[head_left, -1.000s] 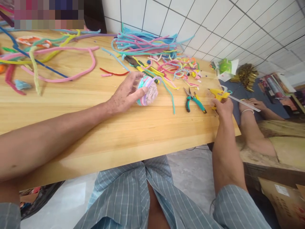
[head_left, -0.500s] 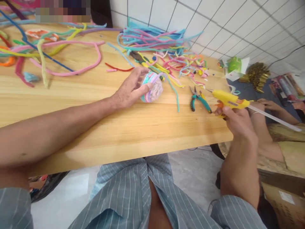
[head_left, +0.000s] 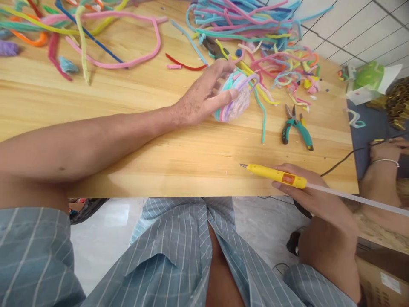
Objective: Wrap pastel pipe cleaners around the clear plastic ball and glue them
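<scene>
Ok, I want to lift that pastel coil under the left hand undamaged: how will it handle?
Probably light and squashy: the coil is wound from fuzzy stems. It may unwind, since a loose green end seems to trail from it onto the table. Slipping seems unlikely; the left hand cups its fuzzy surface.

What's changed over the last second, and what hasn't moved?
The right hand lifted the yellow hot-glue gun from the right end of the light wooden table. It then brought it toward the person, to the near edge, with the nozzle pointing left. The left hand stayed gripping the round pastel pipe-cleaner coil. The teal-handled pliers stayed lying on the table.
</scene>
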Available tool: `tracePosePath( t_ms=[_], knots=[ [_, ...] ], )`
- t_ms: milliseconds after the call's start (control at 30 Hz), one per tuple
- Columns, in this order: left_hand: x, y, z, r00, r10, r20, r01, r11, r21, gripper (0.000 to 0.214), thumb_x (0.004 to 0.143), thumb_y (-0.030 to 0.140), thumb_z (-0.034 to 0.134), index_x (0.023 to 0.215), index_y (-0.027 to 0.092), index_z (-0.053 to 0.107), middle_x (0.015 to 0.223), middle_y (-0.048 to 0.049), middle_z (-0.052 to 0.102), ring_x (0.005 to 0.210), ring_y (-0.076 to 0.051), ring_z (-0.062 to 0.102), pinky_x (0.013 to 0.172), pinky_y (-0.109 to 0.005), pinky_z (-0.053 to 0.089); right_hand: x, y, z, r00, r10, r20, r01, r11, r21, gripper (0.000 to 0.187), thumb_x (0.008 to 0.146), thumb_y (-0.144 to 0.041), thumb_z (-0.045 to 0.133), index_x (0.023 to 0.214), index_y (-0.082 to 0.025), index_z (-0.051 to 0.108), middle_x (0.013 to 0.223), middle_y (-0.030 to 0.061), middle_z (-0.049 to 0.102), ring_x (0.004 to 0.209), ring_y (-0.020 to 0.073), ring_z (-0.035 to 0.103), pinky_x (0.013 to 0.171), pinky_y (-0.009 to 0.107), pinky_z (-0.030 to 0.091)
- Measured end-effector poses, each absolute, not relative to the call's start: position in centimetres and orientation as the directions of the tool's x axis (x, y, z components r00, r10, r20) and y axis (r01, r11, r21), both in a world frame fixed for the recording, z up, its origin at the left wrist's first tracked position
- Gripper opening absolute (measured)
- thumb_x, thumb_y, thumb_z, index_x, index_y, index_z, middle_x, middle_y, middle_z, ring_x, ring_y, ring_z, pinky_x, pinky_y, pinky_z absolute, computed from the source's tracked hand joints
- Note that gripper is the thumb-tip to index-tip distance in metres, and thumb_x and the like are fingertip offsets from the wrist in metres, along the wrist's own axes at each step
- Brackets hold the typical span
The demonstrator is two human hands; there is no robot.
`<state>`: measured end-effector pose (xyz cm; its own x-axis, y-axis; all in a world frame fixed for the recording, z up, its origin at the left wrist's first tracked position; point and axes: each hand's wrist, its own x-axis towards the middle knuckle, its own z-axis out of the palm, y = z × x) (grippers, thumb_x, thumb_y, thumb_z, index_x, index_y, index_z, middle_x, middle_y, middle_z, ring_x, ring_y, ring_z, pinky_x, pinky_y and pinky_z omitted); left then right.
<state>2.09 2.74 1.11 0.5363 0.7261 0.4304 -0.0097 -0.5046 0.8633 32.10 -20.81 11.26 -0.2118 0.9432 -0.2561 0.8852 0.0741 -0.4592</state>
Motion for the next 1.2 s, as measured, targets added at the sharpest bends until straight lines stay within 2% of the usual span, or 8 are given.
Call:
tracePosePath(
  t_ms=[333,500,633,733,867,967,1100,1200],
  knots=[
    [2.2,2.4,1.3,0.523,0.734,0.434,-0.018,-0.500,0.866,0.059,0.097,0.074,0.073,0.135,0.032,0.059,0.139,-0.0036,0.072,0.136,-0.031,0.062,0.113,-0.049,0.057,32.3,-19.9,10.6,-0.456,0.854,-0.248,0.817,0.291,-0.498,0.021,0.104,-0.038,0.070,0.122,-0.034,0.081,0.111,0.0077,0.087,0.099,0.0319,0.085,0.087,0.046,0.070],
    [2.2,2.6,1.3,0.519,0.730,0.446,-0.013,-0.514,0.858,0.068,0.093,0.086,0.069,0.134,0.033,0.058,0.141,-0.0027,0.072,0.134,-0.030,0.061,0.115,-0.049,0.057,31.2,-19.1,11.3,-0.491,0.838,-0.239,0.798,0.322,-0.510,0.021,0.107,-0.037,0.066,0.121,-0.033,0.081,0.110,0.0074,0.088,0.100,0.0311,0.085,0.088,0.047,0.069],
    [2.0,2.5,1.5,0.532,0.728,0.433,0.001,-0.511,0.859,0.069,0.092,0.087,0.070,0.136,0.034,0.057,0.141,-0.0018,0.072,0.132,-0.031,0.061,0.117,-0.052,0.056,31.0,-18.9,11.2,-0.472,0.844,-0.254,0.813,0.305,-0.495,0.024,0.109,-0.042,0.062,0.120,-0.032,0.081,0.106,0.0071,0.087,0.094,0.0306,0.084,0.084,0.048,0.068],
    [2.0,2.4,1.6,0.532,0.732,0.427,-0.001,-0.503,0.864,0.065,0.094,0.082,0.072,0.136,0.035,0.058,0.139,-0.0022,0.072,0.132,-0.032,0.061,0.117,-0.054,0.055,31.2,-18.9,11.1,-0.462,0.845,-0.269,0.820,0.291,-0.493,0.026,0.109,-0.049,0.061,0.120,-0.035,0.081,0.107,0.0058,0.087,0.095,0.0312,0.084,0.084,0.049,0.068],
    [2.2,2.5,1.5,0.516,0.752,0.409,0.009,-0.483,0.876,0.062,0.095,0.076,0.076,0.136,0.033,0.056,0.134,-0.0014,0.074,0.135,-0.031,0.059,0.117,-0.049,0.054,31.6,-19.0,11.1,-0.460,0.852,-0.250,0.813,0.290,-0.505,0.023,0.108,-0.050,0.065,0.121,-0.038,0.080,0.108,0.0035,0.087,0.096,0.0314,0.084,0.085,0.049,0.069],
    [2.3,2.5,1.2,0.515,0.747,0.420,0.010,-0.496,0.869,0.061,0.098,0.075,0.074,0.135,0.029,0.057,0.138,-0.0032,0.073,0.135,-0.029,0.060,0.114,-0.045,0.055,31.8,-19.1,11.2,-0.451,0.857,-0.248,0.814,0.281,-0.509,0.022,0.106,-0.047,0.068,0.121,-0.036,0.080,0.109,0.0040,0.087,0.096,0.0311,0.084,0.084,0.047,0.068],
    [2.3,2.9,0.5,0.515,0.718,0.469,0.004,-0.549,0.836,0.064,0.101,0.079,0.066,0.139,0.028,0.056,0.147,-0.0058,0.069,0.132,-0.028,0.063,0.112,-0.045,0.058,32.3,-18.9,11.3,-0.320,0.916,-0.243,0.865,0.177,-0.470,0.021,0.102,-0.044,0.072,0.116,-0.031,0.081,0.107,0.0067,0.087,0.092,0.0310,0.082,0.081,0.045,0.066],
    [2.3,3.2,-0.2,0.510,0.687,0.517,0.003,-0.603,0.798,0.061,0.103,0.077,0.062,0.144,0.033,0.055,0.146,-0.0046,0.068,0.133,-0.029,0.064,0.113,-0.050,0.059,33.2,-18.3,10.8,-0.176,0.975,-0.137,0.887,0.097,-0.451,0.027,0.097,-0.052,0.074,0.111,-0.029,0.080,0.107,0.0067,0.086,0.092,0.0311,0.081,0.081,0.044,0.064]
  ],
)
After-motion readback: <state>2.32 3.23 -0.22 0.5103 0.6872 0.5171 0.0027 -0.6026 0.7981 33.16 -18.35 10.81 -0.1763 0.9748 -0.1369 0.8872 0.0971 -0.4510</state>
